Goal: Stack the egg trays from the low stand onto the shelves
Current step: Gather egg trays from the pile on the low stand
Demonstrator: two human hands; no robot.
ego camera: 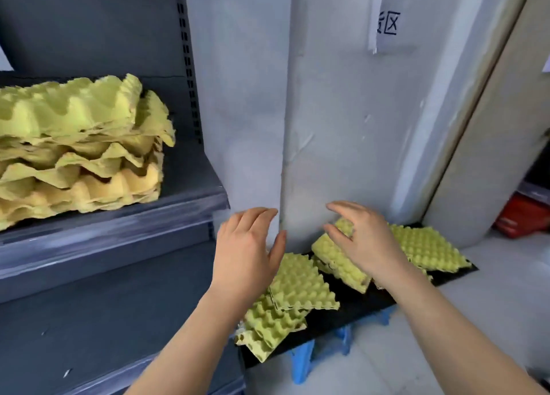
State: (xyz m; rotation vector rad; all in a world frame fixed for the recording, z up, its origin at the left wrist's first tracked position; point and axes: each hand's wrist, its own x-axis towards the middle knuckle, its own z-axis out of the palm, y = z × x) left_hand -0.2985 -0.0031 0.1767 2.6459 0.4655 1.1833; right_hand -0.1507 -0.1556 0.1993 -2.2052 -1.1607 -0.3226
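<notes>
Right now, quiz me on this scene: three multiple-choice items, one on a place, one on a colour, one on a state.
1. The tall stack of egg trays sits: A) on the grey shelf B) on the floor C) on a chair.
2. The legs of the low stand are: A) red B) white C) blue.
3. The left hand is: A) gripping a tray B) open, holding nothing C) a fist.
Answers: 1 A, the stack rests on the shelf at left; 2 C, blue legs show under the stand; 3 B, its fingers are spread with nothing in them.
</notes>
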